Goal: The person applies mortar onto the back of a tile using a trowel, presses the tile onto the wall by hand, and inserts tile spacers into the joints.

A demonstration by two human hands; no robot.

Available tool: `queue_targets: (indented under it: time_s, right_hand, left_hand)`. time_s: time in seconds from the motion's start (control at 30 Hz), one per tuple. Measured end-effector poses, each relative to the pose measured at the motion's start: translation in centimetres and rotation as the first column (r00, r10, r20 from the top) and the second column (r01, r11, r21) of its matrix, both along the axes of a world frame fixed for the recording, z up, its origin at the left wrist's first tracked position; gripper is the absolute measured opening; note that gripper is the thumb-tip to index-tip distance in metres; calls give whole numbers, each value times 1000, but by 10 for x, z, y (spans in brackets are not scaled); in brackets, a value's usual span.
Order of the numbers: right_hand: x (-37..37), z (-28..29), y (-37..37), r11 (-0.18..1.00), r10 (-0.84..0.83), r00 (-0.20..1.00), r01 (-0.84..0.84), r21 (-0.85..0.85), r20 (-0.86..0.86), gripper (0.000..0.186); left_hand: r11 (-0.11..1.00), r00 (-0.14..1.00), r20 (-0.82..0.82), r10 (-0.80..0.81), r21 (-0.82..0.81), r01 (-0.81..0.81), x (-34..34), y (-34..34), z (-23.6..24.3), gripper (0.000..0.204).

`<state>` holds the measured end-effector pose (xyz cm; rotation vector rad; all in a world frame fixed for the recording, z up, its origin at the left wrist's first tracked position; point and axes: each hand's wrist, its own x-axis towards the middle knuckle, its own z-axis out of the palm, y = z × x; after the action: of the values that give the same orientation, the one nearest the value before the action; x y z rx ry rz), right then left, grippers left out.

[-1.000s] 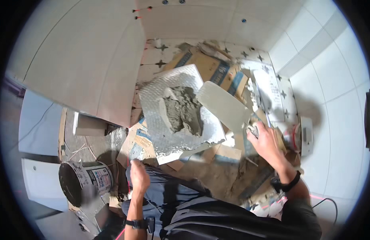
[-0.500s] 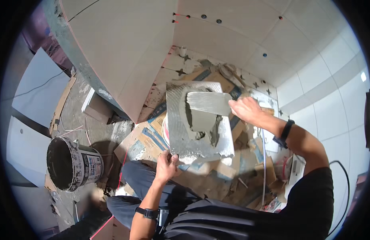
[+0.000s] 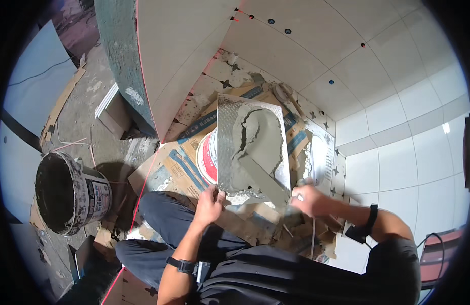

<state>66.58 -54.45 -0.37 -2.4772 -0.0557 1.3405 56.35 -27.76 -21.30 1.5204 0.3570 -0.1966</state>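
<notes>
Gripping the trowel [image 3: 265, 181] in the right hand [image 3: 311, 200], with fingers closed around the handle, just beyond the near right part of the tile [image 3: 229, 113]; aiming the blade away and to the left, flat or nearly flat across the mortar [image 3: 270, 145] on the near half of the tile; cannot tell the exact blade angle. Gripping the near left corner of the tile in the left hand [image 3: 210, 206], with curled fingers and thumb at the edge; keeping both hands on the near side of the tile, well apart. Covering most of the tile with grey mortar, smooth toward the right, cracked along a dark gap toward the left; leaving a textured strip exposed along the left edge. Partly hiding a red-and-white bucket [image 3: 208, 161] beneath the left edge of the tile; cannot tell the full contact there. Lying on the floor around that bucket: flattened cardboard [image 3: 176, 168] in brown and blue; standing farther left: a mortar-smeared bucket [image 3: 81, 203]; rising at right: pale wall tiles [image 3: 392, 157]. Wearing a black strap [image 3: 370, 221] on each wrist.
</notes>
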Motion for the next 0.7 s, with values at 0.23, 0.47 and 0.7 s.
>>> queue_targets:
  time_s: [0.23,0.47,0.7]
  right_hand:
    - [33,-67,-66,502,788,10,-588,-634,615,16]
    - [91,-45,-11,980,196,822,-175,-91,535,19]
    - [99,-43,89,768,-563,818,570,293,-116,20]
  left_hand:
    - [972,967,210,-144,-153,178,-2,11,-17,12]
    - [981,982,157,-108,-143,131,-7,12,-15,15]
    - [977,985,103,-138,-150,153,-2,17,-3,12]
